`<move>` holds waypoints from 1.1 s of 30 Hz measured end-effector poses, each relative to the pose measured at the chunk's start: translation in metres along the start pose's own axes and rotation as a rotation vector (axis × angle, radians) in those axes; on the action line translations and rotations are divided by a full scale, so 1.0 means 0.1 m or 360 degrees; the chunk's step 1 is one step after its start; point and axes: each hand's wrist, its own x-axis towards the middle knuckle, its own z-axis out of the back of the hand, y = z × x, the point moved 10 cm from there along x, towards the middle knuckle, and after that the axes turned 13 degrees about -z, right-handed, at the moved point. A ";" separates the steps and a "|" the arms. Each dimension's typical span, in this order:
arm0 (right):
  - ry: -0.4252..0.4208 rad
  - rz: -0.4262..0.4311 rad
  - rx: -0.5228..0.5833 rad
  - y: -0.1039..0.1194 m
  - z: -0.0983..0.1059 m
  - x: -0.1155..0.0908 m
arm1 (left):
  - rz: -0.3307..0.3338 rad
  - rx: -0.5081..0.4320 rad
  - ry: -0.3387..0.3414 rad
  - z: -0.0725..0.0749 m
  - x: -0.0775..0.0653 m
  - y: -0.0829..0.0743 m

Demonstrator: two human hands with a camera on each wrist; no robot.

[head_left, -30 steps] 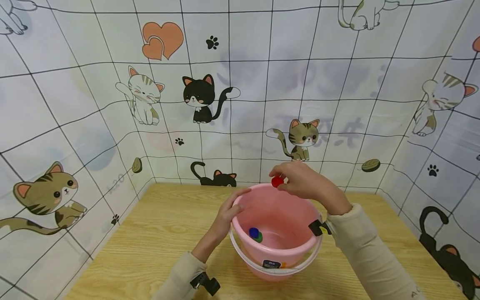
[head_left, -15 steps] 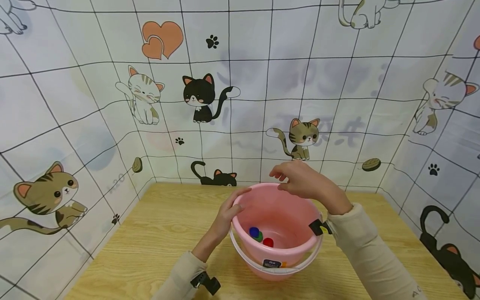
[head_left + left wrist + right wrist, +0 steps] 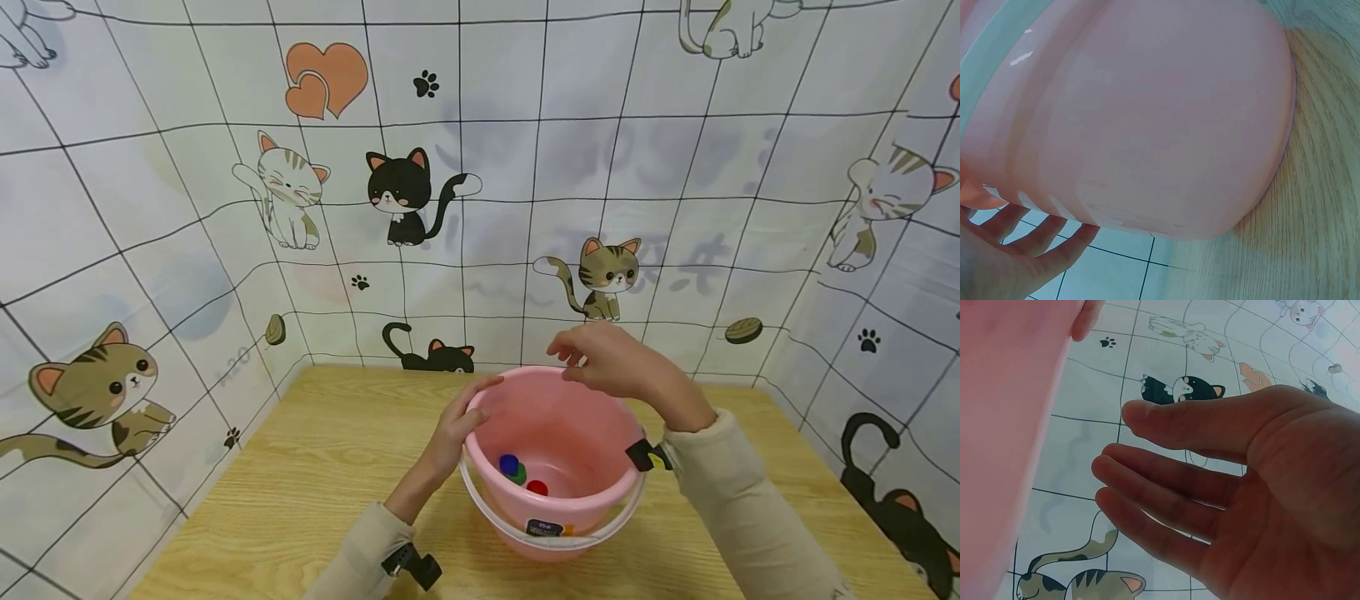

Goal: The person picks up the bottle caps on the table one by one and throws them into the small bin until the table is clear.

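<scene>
A pink bucket (image 3: 558, 504) stands on the table with its white handle (image 3: 551, 543) lowered at the front. My left hand (image 3: 455, 425) grips its left rim, thumb over the edge; in the left wrist view the fingers (image 3: 1072, 247) lie against the outer wall. Inside, on the bottom, a small round blue piece (image 3: 509, 464) overlaps a green one (image 3: 517, 475), and a small round red piece (image 3: 537, 487) lies to their right. Over the far rim hangs my right hand (image 3: 618, 362), its fingers loosely bent with nothing between them; the right wrist view shows thumb and fingers apart.
The wood-grain table (image 3: 315, 483) extends around the bucket. Behind it and at both sides hangs a white gridded sheet (image 3: 495, 233) printed with cats. Each sleeve has a small black device (image 3: 412, 567) at the wrist.
The red piece left my right hand's fingers and dropped to the bucket's bottom. My right hand then shifted slightly right. My left hand stayed on the rim.
</scene>
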 end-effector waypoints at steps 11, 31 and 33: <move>-0.0013 -0.0178 0.0074 -0.37 0.06 -0.17 | 0.0000 0.0000 0.0000 -0.01 -0.01 0.02; -0.0133 -0.0460 0.0224 -1.35 -0.19 -0.70 | 0.0013 0.0015 -0.0011 0.01 -0.02 0.03; -0.0135 -0.0481 0.0235 -1.45 -0.25 -0.74 | 0.0013 0.0014 -0.0010 0.01 -0.01 0.03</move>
